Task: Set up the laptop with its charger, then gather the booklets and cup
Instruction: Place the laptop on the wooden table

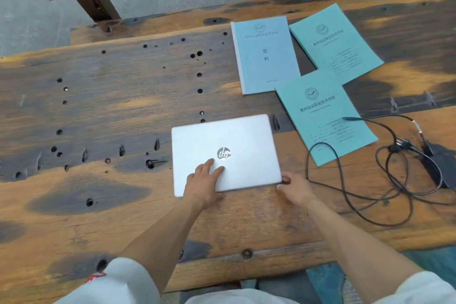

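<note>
A closed silver laptop (225,154) is seen lying flat on the wooden desk (98,111), with its long axis running left to right and its near edge facing the person. The left hand (203,180) is laid on the lid near that edge, its fingers (209,164) straight and spread towards the logo, pressing rather than gripping. The right hand (294,186) is placed at the near right corner, where the thumb appears to be hooked on the lid edge; how far its other fingers are curled cannot be told, as they are hidden behind the hand. Opening the lid is judged to be the step in hand, and it turns on this: the seam lies just at the right thumb, so the right hand is the nearer one for the lift while the left steadies. The charger (436,163) and its looped cable (345,180) are set to the right of the laptop, unplugged. Three blue-green booklets (325,116) are spread beyond, the nearest one overlapped by the cable. No cup is seen.
</note>
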`<state>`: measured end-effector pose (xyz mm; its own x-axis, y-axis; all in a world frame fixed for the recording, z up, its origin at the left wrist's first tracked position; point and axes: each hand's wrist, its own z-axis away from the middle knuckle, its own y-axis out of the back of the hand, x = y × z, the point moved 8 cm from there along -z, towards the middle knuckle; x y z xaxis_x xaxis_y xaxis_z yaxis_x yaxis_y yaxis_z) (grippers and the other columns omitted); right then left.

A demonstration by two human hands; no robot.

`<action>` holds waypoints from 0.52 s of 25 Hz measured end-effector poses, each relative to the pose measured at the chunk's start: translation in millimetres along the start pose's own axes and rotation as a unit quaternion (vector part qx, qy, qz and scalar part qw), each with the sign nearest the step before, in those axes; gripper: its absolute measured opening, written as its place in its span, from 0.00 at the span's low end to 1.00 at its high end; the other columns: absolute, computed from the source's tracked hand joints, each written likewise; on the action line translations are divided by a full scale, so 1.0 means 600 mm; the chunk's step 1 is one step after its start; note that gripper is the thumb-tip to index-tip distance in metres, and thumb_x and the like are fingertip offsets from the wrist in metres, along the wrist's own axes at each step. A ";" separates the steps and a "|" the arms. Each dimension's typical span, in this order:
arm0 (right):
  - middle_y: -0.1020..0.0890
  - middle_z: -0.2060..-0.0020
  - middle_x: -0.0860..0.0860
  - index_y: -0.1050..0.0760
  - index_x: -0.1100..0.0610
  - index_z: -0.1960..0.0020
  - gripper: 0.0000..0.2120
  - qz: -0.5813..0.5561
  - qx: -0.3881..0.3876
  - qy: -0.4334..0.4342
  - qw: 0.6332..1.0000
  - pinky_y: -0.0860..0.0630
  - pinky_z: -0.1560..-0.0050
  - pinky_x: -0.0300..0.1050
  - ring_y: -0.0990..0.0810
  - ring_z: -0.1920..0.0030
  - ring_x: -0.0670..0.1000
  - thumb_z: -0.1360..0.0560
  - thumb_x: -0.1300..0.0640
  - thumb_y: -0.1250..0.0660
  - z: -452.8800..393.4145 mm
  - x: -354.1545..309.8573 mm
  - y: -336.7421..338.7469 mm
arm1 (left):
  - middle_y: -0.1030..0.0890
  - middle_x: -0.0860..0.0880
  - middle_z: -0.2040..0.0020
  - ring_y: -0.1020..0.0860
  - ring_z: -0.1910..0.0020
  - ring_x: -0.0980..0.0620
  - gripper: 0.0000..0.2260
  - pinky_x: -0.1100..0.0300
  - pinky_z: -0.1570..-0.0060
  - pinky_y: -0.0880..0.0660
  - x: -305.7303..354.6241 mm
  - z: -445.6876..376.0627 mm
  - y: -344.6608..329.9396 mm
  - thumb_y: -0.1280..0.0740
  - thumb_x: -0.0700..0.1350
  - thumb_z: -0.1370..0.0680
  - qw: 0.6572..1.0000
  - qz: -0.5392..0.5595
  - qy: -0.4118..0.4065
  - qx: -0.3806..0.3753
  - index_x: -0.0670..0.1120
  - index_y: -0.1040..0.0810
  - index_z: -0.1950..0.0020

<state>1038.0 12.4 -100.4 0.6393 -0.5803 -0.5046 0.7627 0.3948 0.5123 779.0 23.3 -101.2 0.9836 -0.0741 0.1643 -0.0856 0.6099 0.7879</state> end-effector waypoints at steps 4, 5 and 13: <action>0.18 0.51 0.51 0.21 0.58 0.40 0.18 0.006 0.030 -0.002 1.000 0.34 0.56 0.35 0.24 0.52 0.49 0.29 0.66 0.32 -0.008 0.001 -0.001 | 0.54 0.48 0.20 0.50 0.22 0.42 0.43 0.45 0.27 0.43 0.034 -0.015 -0.011 0.30 0.59 0.27 0.996 -0.074 -0.048 0.023 0.59 0.54 0.21; 0.17 0.49 0.53 0.21 0.58 0.40 0.17 0.014 0.039 -0.004 0.999 0.34 0.55 0.36 0.22 0.51 0.50 0.29 0.65 0.33 -0.010 0.002 -0.001 | 0.54 0.48 0.20 0.51 0.22 0.42 0.43 0.44 0.27 0.43 0.036 -0.018 -0.012 0.30 0.59 0.26 0.995 -0.089 -0.049 0.021 0.59 0.55 0.21; 0.18 0.49 0.54 0.22 0.58 0.43 0.13 -0.014 0.031 -0.075 0.997 0.27 0.46 0.43 0.21 0.46 0.55 0.27 0.61 0.34 -0.025 0.017 -0.002 | 0.52 0.44 0.21 0.43 0.26 0.39 0.40 0.46 0.34 0.35 0.046 -0.027 -0.014 0.31 0.51 0.23 0.980 -0.187 -0.048 0.049 0.58 0.57 0.21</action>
<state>1045.1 16.6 -116.7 0.5919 -0.6925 -0.4124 0.7699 0.3343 0.5436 809.7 28.9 -113.0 0.9300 -0.3550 -0.0954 0.2585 0.4471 0.8563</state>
